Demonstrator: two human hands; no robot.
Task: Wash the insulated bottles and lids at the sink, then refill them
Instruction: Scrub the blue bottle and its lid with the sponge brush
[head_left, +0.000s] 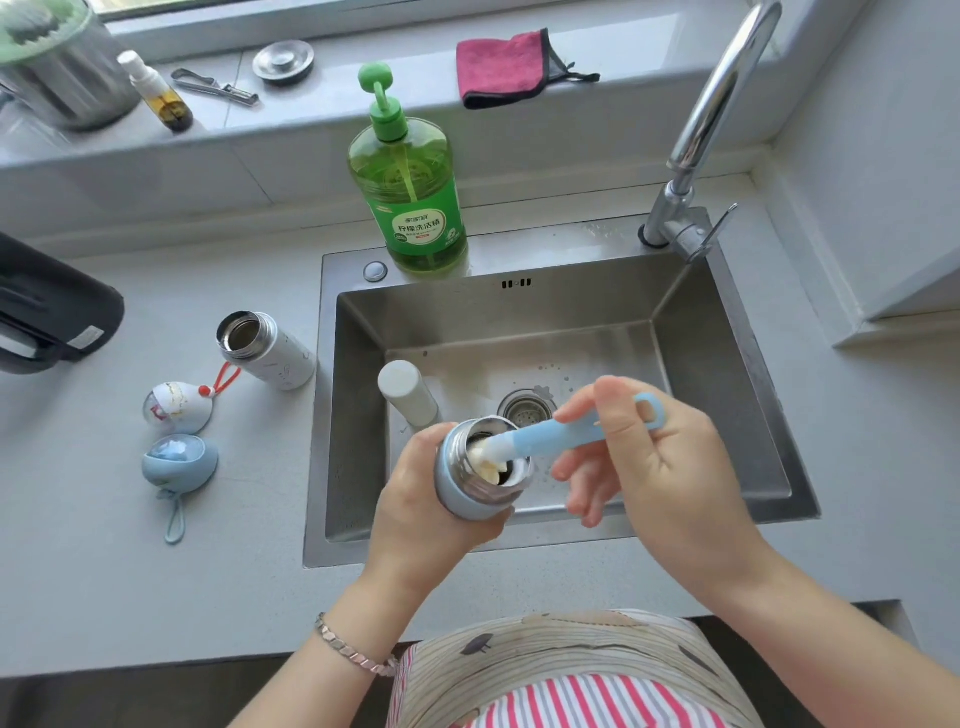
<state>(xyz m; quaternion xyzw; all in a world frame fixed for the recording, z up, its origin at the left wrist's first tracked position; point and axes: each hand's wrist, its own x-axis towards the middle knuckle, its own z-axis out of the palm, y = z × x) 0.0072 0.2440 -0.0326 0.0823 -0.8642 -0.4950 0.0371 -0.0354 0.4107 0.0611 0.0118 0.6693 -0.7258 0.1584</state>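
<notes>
My left hand (415, 506) grips a small blue insulated bottle (460, 491) over the steel sink (727, 364), its steel mouth tilted up. My right hand (644, 457) holds a blue bottle brush (561, 434) whose pale sponge head is pushed into the bottle's mouth. A white insulated bottle (270, 351) stands open on the counter left of the sink. Beside it lie a white lid (176, 408) with a red loop and a blue lid (179, 465) with a blue loop. A white cylinder (408, 392) stands inside the sink at the left.
A green dish soap pump bottle (410, 197) stands on the sink's back rim. The chrome faucet (696, 150) rises at the back right, off. A pink cloth (504, 67), a sink strainer and a small spray bottle lie on the sill. A black appliance (47, 317) sits at far left.
</notes>
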